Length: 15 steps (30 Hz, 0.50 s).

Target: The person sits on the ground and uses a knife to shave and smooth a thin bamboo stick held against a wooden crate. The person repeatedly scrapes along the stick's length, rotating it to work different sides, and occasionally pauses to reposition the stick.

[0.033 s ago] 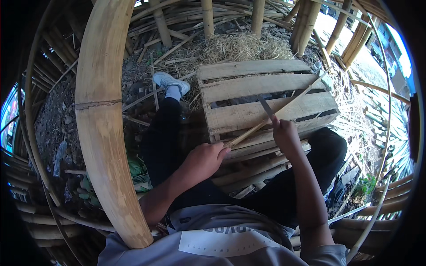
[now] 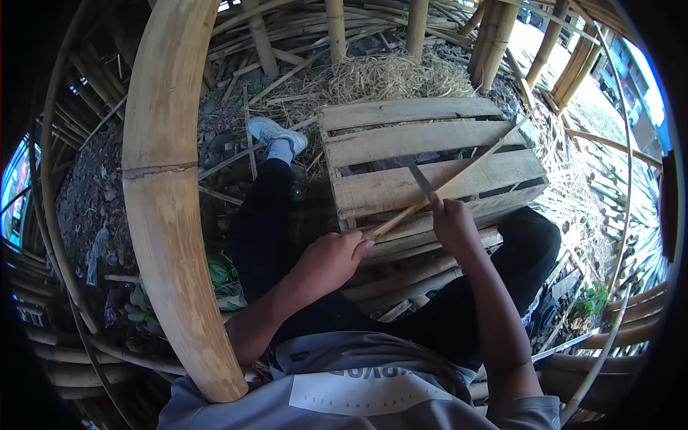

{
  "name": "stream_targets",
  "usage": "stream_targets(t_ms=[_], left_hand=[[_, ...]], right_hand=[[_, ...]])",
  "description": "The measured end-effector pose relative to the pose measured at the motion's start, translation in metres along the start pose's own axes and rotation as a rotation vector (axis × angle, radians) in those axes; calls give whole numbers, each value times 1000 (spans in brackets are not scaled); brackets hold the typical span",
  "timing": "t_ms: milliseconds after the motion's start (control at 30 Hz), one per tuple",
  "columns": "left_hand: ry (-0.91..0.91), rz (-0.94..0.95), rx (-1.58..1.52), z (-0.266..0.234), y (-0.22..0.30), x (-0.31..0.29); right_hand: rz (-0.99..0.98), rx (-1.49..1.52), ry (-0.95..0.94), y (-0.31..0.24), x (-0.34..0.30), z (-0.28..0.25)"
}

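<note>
My left hand [image 2: 335, 256] is closed around the near end of a long, thin bamboo strip [image 2: 481, 159], its thumb laid along the top. The strip slants up to the right across a slatted wooden crate [image 2: 373, 188], its far end reaching past the crate's right side. In my right hand [image 2: 454, 223] a knife [image 2: 419, 177] is gripped, handle mostly hidden by the fingers. The blade points up and left, crossing the strip about midway along and appearing to touch it.
A thick bamboo pole [image 2: 163, 208] rises close at my left and hides part of my left arm. Dry straw [image 2: 398, 77] is heaped behind the crate. Bamboo posts [image 2: 416, 29] stand at the back. Several bamboo lengths [image 2: 412, 279] lie below the crate, between my legs.
My right hand and the knife have shifted slightly left and toward me along the bamboo strip. My left hand keeps its place on the near end.
</note>
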<state>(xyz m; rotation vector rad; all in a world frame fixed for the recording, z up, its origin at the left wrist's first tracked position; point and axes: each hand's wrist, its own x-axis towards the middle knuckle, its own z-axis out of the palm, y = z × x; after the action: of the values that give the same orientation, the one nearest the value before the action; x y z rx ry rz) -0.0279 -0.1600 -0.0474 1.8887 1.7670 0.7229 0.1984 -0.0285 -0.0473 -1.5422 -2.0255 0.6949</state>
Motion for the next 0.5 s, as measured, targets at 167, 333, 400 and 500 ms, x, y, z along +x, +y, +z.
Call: stream_targets(t_ms=[167,333,400,500], left_hand=[[-16,-32,22,-2,6,-1],[-37,-33,35,-3,5,2],[2,5,53,1,7,2],[12,34,62,4,6,9]], right_hand=[[95,16,-6,-5,12,-16],[-38,-8,-58,-10,-7,1],[76,25,-17,-15,7,-14],[-78,-24,7,-11,-13,11]])
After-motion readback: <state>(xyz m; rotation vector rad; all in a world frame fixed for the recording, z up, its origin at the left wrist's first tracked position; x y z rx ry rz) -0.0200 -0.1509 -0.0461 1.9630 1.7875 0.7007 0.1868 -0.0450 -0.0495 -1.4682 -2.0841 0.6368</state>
